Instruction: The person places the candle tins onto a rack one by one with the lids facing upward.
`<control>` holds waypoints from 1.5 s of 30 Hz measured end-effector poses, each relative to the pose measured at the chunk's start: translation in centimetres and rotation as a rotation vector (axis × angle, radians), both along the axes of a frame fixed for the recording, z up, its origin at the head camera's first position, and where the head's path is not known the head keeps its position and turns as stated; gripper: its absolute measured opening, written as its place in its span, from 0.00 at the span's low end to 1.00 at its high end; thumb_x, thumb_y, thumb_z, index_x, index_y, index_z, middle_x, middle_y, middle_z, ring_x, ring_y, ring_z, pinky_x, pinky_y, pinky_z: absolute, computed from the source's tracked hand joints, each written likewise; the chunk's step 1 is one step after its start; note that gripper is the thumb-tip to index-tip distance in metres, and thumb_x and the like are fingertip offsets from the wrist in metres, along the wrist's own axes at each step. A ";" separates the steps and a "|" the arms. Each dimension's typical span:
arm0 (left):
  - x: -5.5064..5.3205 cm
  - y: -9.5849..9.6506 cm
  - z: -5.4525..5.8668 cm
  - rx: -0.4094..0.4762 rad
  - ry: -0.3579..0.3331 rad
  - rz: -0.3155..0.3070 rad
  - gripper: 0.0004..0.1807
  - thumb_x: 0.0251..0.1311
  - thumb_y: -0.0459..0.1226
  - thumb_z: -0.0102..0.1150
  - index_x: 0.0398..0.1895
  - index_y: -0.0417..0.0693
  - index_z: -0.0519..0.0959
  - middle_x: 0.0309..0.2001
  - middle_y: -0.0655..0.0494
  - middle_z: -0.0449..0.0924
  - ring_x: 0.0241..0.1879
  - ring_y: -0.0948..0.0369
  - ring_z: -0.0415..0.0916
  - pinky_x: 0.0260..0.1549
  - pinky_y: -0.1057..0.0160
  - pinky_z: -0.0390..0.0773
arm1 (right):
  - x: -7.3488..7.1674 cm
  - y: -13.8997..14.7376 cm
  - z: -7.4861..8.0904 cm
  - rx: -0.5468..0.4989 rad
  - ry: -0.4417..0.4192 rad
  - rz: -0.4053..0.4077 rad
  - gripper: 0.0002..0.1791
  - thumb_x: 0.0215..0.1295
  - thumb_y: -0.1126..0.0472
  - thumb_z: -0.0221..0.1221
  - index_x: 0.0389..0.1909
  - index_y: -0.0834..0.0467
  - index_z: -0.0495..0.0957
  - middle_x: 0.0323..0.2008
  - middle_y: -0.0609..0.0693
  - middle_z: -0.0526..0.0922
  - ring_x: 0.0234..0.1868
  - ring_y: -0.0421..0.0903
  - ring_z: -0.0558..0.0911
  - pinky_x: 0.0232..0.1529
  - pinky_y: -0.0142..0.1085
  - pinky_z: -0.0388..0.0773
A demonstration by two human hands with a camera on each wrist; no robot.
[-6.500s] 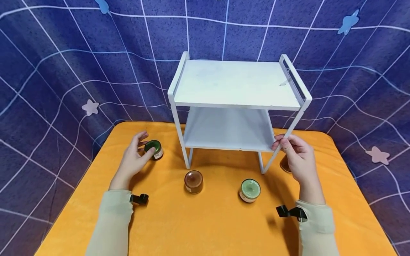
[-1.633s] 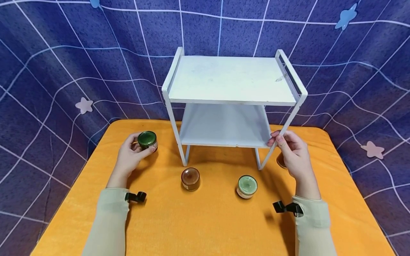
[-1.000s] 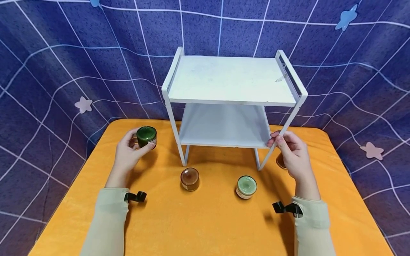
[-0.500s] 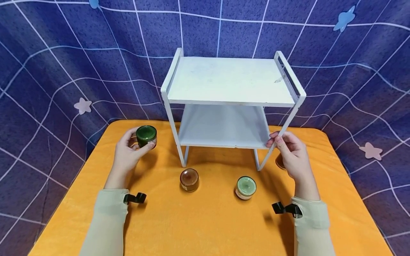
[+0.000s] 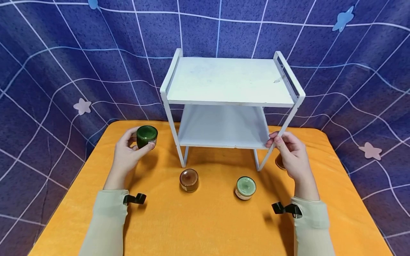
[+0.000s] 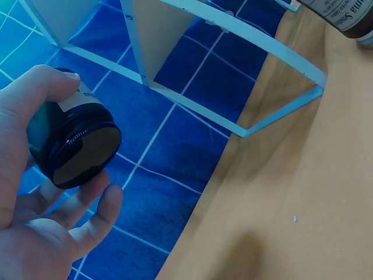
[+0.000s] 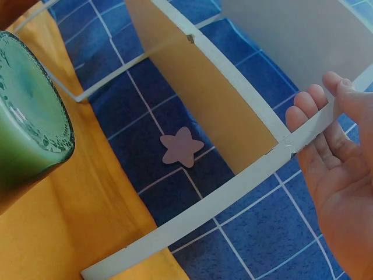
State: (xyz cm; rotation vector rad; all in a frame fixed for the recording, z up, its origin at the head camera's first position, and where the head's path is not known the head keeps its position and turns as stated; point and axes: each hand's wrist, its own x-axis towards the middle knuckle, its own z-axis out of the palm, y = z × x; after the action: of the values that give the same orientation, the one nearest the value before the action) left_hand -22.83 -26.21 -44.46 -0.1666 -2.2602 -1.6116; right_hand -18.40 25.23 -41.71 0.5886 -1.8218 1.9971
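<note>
My left hand (image 5: pixel 128 151) holds a dark green glass jar (image 5: pixel 147 136) with a paper label, thumb on the near side and fingers behind. In the left wrist view the jar (image 6: pixel 76 137) hangs in the air, its dark round end tilted toward the camera. My right hand (image 5: pixel 293 153) grips the right front leg of a white two-tier shelf (image 5: pixel 230 80), at the height of the lower tier. The right wrist view shows the thumb and fingertips of that hand (image 7: pixel 344 134) pinching the white bar. Both tiers are bare.
On the orange cloth (image 5: pixel 211 227) a brown jar (image 5: pixel 189 180) stands front left of the shelf and a pale green jar (image 5: pixel 246 187) front right. Another brown jar (image 5: pixel 279 162) is partly hidden behind my right hand. A blue checked curtain (image 5: pixel 121 71) hangs behind.
My left hand, at first loosely around the dark green jar on the cloth, has gripped and lifted it slightly. My right hand stays on the shelf leg. The head view has shifted a little.
</note>
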 end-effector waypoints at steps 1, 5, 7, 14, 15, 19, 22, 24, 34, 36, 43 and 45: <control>0.0 0.1 0.1 -0.001 0.001 0.001 0.35 0.57 0.27 0.82 0.69 0.42 0.80 0.50 0.64 0.82 0.49 0.63 0.78 0.42 0.74 0.82 | 0.0 0.0 0.0 0.004 0.000 -0.003 0.11 0.84 0.75 0.50 0.50 0.83 0.75 0.36 0.50 0.90 0.38 0.41 0.90 0.53 0.31 0.85; 0.2 0.2 0.3 -0.018 0.009 0.006 0.35 0.56 0.26 0.82 0.69 0.42 0.81 0.50 0.64 0.82 0.49 0.62 0.78 0.40 0.75 0.80 | 0.0 0.1 0.0 0.010 -0.007 -0.007 0.12 0.84 0.75 0.50 0.50 0.84 0.75 0.36 0.50 0.90 0.38 0.41 0.90 0.52 0.31 0.85; 0.2 0.2 0.4 -0.024 0.014 0.002 0.36 0.55 0.27 0.83 0.69 0.44 0.81 0.51 0.63 0.82 0.49 0.62 0.78 0.40 0.75 0.80 | 0.0 0.1 -0.1 0.012 -0.009 -0.006 0.12 0.84 0.75 0.50 0.50 0.84 0.75 0.36 0.50 0.90 0.39 0.42 0.90 0.52 0.31 0.85; 0.2 0.2 0.3 -0.001 0.037 -0.042 0.37 0.53 0.29 0.85 0.68 0.48 0.82 0.56 0.59 0.82 0.51 0.60 0.79 0.42 0.73 0.82 | -0.1 0.2 -0.2 0.004 0.005 0.013 0.12 0.84 0.74 0.50 0.50 0.82 0.76 0.36 0.50 0.90 0.39 0.41 0.90 0.53 0.31 0.85; 0.2 0.2 0.3 0.008 0.037 -0.050 0.37 0.53 0.28 0.85 0.68 0.48 0.82 0.57 0.59 0.82 0.51 0.59 0.80 0.42 0.73 0.83 | -0.1 0.2 -0.2 -0.003 0.009 0.019 0.11 0.84 0.74 0.50 0.50 0.82 0.76 0.36 0.50 0.90 0.39 0.42 0.90 0.53 0.31 0.85; 0.2 0.3 0.3 0.015 0.030 -0.059 0.38 0.53 0.28 0.85 0.69 0.46 0.81 0.59 0.60 0.81 0.50 0.61 0.82 0.43 0.74 0.83 | -0.1 0.2 -0.2 -0.020 0.020 0.027 0.11 0.84 0.75 0.50 0.49 0.82 0.76 0.36 0.51 0.90 0.38 0.42 0.90 0.54 0.32 0.85; 0.2 0.4 0.4 0.006 0.028 -0.058 0.38 0.54 0.28 0.84 0.70 0.47 0.81 0.60 0.61 0.81 0.49 0.61 0.84 0.43 0.74 0.83 | -0.1 0.2 -0.2 -0.029 0.028 0.036 0.11 0.84 0.75 0.50 0.49 0.83 0.76 0.36 0.51 0.90 0.39 0.42 0.90 0.55 0.33 0.85; 0.3 0.5 0.4 0.004 0.027 -0.057 0.37 0.54 0.28 0.84 0.69 0.47 0.82 0.60 0.61 0.81 0.47 0.61 0.84 0.42 0.74 0.83 | -0.2 0.2 -0.2 -0.030 0.031 0.041 0.11 0.84 0.75 0.50 0.49 0.83 0.76 0.36 0.52 0.90 0.39 0.43 0.90 0.56 0.33 0.85; 0.5 0.6 0.6 -0.017 0.036 -0.033 0.35 0.55 0.30 0.84 0.68 0.49 0.83 0.58 0.61 0.82 0.47 0.62 0.84 0.43 0.73 0.83 | -0.2 0.3 -0.2 -0.018 0.020 0.032 0.11 0.84 0.75 0.50 0.50 0.83 0.76 0.36 0.51 0.90 0.39 0.42 0.90 0.56 0.33 0.85; 0.4 0.6 0.6 -0.031 0.049 -0.022 0.36 0.54 0.29 0.84 0.68 0.48 0.83 0.58 0.62 0.81 0.48 0.62 0.83 0.45 0.74 0.82 | -0.2 0.3 -0.2 -0.014 0.013 0.027 0.11 0.84 0.75 0.50 0.49 0.83 0.76 0.36 0.51 0.90 0.39 0.42 0.90 0.56 0.32 0.85; 0.6 1.2 1.0 -0.070 0.092 0.017 0.36 0.53 0.25 0.82 0.68 0.44 0.83 0.57 0.61 0.80 0.49 0.65 0.82 0.46 0.74 0.80 | -0.2 0.2 -0.2 -0.010 0.004 0.014 0.11 0.84 0.75 0.50 0.49 0.83 0.76 0.36 0.50 0.90 0.39 0.42 0.90 0.55 0.32 0.85; 1.0 1.6 1.6 -0.071 0.094 0.021 0.35 0.53 0.25 0.82 0.68 0.43 0.83 0.57 0.60 0.81 0.48 0.66 0.82 0.45 0.75 0.80 | -0.2 0.2 -0.2 -0.009 0.007 0.012 0.11 0.84 0.75 0.50 0.49 0.83 0.76 0.36 0.50 0.90 0.39 0.42 0.90 0.55 0.32 0.85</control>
State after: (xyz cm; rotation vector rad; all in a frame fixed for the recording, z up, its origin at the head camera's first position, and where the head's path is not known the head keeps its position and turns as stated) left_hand -21.84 -24.57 -42.84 -0.2314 -2.2409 -1.4828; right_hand -18.63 25.47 -41.89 0.6043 -1.8092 2.0074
